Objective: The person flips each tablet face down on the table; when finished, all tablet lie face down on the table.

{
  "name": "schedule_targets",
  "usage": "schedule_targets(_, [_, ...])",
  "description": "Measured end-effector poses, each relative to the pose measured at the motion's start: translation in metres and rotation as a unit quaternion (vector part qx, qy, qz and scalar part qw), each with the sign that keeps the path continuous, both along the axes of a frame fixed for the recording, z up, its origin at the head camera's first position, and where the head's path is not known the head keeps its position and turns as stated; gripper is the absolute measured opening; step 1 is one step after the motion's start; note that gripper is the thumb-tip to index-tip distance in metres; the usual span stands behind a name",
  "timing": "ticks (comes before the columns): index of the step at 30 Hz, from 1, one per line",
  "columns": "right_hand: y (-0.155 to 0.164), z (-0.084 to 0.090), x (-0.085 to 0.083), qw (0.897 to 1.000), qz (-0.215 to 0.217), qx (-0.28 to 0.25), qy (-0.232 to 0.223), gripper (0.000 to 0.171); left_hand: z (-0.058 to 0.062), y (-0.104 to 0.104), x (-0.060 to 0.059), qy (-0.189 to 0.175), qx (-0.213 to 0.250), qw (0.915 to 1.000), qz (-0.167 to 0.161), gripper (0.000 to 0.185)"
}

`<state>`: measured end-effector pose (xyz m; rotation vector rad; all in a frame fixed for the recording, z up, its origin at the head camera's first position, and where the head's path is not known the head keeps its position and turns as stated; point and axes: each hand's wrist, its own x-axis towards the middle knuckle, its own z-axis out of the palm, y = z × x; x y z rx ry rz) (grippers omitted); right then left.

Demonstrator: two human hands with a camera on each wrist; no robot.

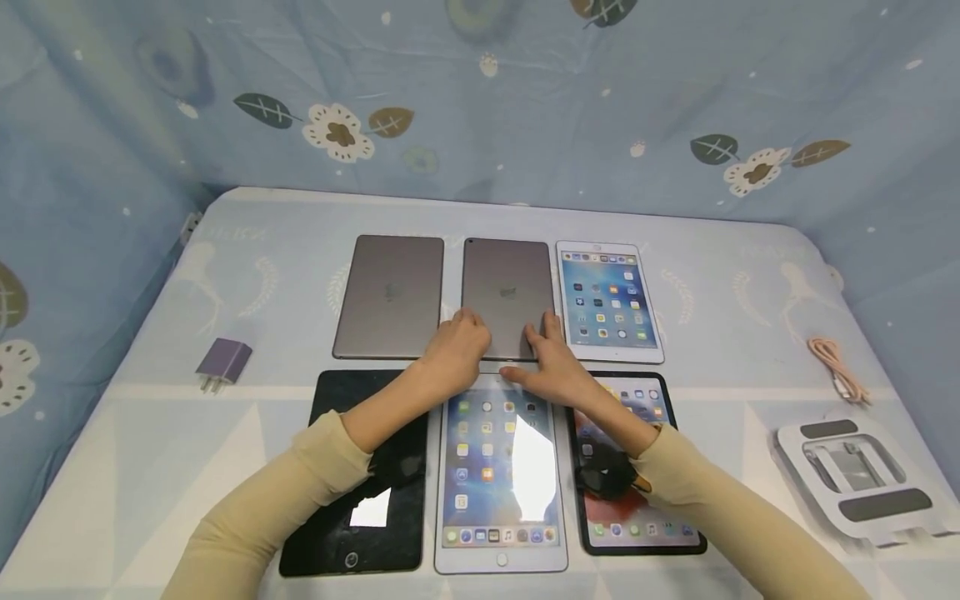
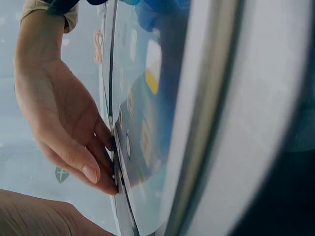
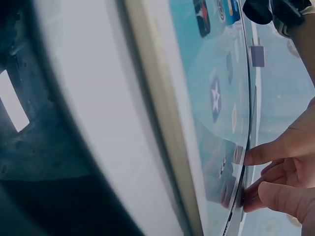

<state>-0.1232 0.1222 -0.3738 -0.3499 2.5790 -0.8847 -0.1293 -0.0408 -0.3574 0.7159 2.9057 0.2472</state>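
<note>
A dark grey tablet (image 1: 508, 271) lies back up in the middle of the far row. My left hand (image 1: 459, 348) rests at its near left corner, fingertips bent down and partly hidden. At the near right corner is my right hand (image 1: 551, 367), fingers spread on the right side and thumb by the near edge. In the left wrist view the right hand (image 2: 64, 113) touches a thin tablet edge with extended fingers. The right wrist view shows the left hand's index finger (image 3: 268, 151) against that edge. Just below both hands lies a white tablet (image 1: 501, 467), screen lit.
Another grey tablet (image 1: 390, 296) and a lit white tablet (image 1: 609, 300) flank the middle one. Nearer lie a black tablet (image 1: 375, 533) and a black-framed lit tablet (image 1: 645, 533). A purple charger (image 1: 225, 360) is left; a coiled cable (image 1: 836, 367) and white stand (image 1: 862, 479) are right.
</note>
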Motion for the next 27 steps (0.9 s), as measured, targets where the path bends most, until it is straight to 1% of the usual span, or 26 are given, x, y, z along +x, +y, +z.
schedule_targets(4, [-0.005, -0.005, 0.001, 1.0, 0.004, -0.008, 0.003, 0.081, -0.002, -0.001, 0.001, 0.001, -0.016, 0.9999, 0.003, 0.039])
schedule_targets(8, [-0.008, -0.008, 0.004, 1.0, 0.002, -0.011, 0.005, 0.081, -0.002, -0.003, 0.003, -0.002, -0.022, 0.9998, 0.003, 0.032])
schedule_targets(11, [-0.007, -0.009, 0.005, 1.0, -0.002, -0.014, 0.012, 0.08, -0.002, -0.002, 0.003, 0.003, -0.023, 0.9997, 0.002, 0.023])
schedule_targets(14, [-0.004, -0.008, 0.005, 1.0, 0.006, -0.01, 0.025, 0.074, 0.0, 0.001, 0.003, -0.002, -0.021, 0.9998, -0.003, 0.023])
schedule_targets(17, [0.002, -0.004, 0.003, 0.999, 0.035, 0.005, 0.025, 0.067, 0.001, 0.004, 0.003, -0.01, -0.01, 0.9999, -0.009, 0.017])
schedule_targets(21, [0.019, 0.007, -0.008, 0.997, 0.08, 0.017, 0.007, 0.06, 0.003, 0.009, -0.002, -0.007, 0.01, 0.9998, -0.016, 0.007])
schedule_targets(24, [0.036, 0.015, -0.018, 0.997, 0.077, 0.007, -0.004, 0.056, 0.006, 0.016, -0.008, -0.037, 0.039, 0.9985, -0.014, 0.012])
schedule_targets(27, [0.054, 0.018, -0.026, 0.999, 0.043, 0.003, 0.01, 0.056, 0.007, 0.029, -0.017, -0.092, 0.067, 0.9933, -0.02, 0.017])
